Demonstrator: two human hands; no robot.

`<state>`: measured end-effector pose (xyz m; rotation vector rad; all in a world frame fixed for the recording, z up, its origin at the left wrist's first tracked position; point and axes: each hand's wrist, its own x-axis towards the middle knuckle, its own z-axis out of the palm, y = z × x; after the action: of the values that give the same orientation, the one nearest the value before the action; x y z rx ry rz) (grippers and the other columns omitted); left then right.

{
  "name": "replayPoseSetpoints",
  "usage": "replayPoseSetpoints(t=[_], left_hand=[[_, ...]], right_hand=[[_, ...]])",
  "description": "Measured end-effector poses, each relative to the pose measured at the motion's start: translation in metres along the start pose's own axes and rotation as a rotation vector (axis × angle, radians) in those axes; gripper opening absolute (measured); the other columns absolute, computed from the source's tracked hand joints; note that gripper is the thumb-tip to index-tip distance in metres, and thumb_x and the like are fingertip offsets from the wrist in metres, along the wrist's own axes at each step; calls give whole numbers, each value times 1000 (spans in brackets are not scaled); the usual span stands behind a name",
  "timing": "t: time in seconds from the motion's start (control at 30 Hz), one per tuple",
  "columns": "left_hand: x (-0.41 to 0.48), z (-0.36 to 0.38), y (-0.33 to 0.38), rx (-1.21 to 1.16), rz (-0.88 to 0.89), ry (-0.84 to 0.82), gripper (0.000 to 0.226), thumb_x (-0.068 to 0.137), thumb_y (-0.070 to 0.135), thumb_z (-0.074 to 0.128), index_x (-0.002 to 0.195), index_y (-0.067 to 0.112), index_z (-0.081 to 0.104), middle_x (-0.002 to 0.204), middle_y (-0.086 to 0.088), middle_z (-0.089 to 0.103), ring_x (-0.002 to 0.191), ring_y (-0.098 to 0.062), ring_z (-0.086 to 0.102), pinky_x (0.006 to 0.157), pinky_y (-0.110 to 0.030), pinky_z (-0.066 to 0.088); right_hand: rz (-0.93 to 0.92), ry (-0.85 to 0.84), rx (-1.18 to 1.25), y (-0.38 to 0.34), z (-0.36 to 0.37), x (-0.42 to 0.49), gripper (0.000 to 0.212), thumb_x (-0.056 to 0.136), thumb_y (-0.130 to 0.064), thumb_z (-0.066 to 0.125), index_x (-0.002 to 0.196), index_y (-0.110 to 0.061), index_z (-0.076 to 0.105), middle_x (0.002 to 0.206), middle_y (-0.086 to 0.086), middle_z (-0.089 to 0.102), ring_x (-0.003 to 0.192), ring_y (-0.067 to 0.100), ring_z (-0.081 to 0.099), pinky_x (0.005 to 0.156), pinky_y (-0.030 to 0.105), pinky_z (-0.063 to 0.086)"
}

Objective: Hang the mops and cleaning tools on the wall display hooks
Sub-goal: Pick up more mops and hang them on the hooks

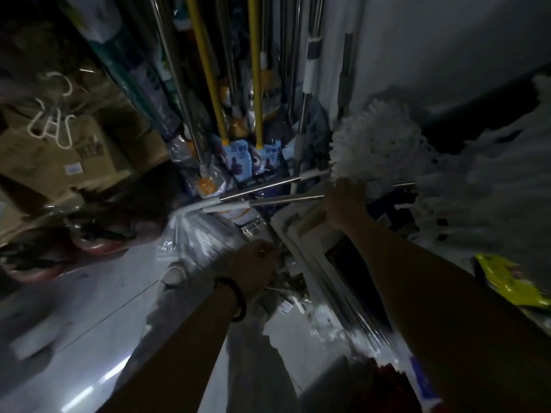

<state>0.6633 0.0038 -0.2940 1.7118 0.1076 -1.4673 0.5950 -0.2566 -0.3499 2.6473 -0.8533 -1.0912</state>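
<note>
The scene is dark. My right hand grips the handles of white string mops just below a fluffy mop head; their steel poles stick out to the left. More white mop heads lie further right. My left hand, a dark band on its wrist, is curled on plastic-wrapped cleaning tools at a low rack. Yellow-handled mops and steel-handled ones hang upright at the back.
Cardboard boxes with white hangers are stacked at the left. A cart's reddish wheels sit on the pale floor. A yellow package lies at the right. My shoe is beside the plastic bundle.
</note>
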Motion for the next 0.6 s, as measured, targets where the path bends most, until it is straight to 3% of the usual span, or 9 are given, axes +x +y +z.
replayPoseSetpoints(t=[0.13,0.23,0.33,0.4,0.47,0.5,0.6], left_hand=[[11,3,0,-22,4,-25,6,98,20,68,101,17,72,98,-16,77,84,-36,73,79,-51,60],[14,5,-3,-39,4,-38,6,94,25,70,91,21,72,95,-14,76,79,-30,70,70,-41,56],[12,6,-6,-15,-8,-33,14,90,38,70,88,24,74,93,-8,79,82,-27,71,73,-42,56],[6,4,-6,8,-18,-40,12,99,31,66,95,23,74,96,-6,78,83,-23,70,72,-36,54],[3,3,-9,1,-30,-45,11,102,26,64,99,20,72,95,-5,76,81,-19,68,68,-31,51],[1,2,-9,4,-33,-45,10,102,25,63,99,21,72,94,-4,75,80,-18,68,67,-29,51],[-5,-2,-10,-1,-38,-38,10,102,26,63,103,21,72,95,-2,75,83,-17,69,66,-29,51]], right_hand=[[29,60,-52,2,5,13,45,96,-21,60,140,-14,59,134,15,62,127,36,56,115,48,35],[42,31,-74,0,6,17,40,95,-21,63,135,-16,64,131,15,63,124,36,56,113,47,36],[50,24,-44,-4,10,15,30,96,-18,66,125,-12,69,129,14,66,122,34,60,110,46,42],[50,73,-72,-9,13,9,16,86,-14,78,101,-9,77,105,14,75,100,33,71,92,44,54],[25,127,-52,-11,19,10,23,57,-12,96,66,-10,76,69,11,72,65,28,71,67,37,58],[20,131,-19,-10,26,14,26,50,-12,98,59,-11,74,61,8,69,57,27,69,61,34,57],[22,257,-39,-11,24,9,23,53,-10,95,59,-11,73,60,8,67,55,26,67,59,33,55]])
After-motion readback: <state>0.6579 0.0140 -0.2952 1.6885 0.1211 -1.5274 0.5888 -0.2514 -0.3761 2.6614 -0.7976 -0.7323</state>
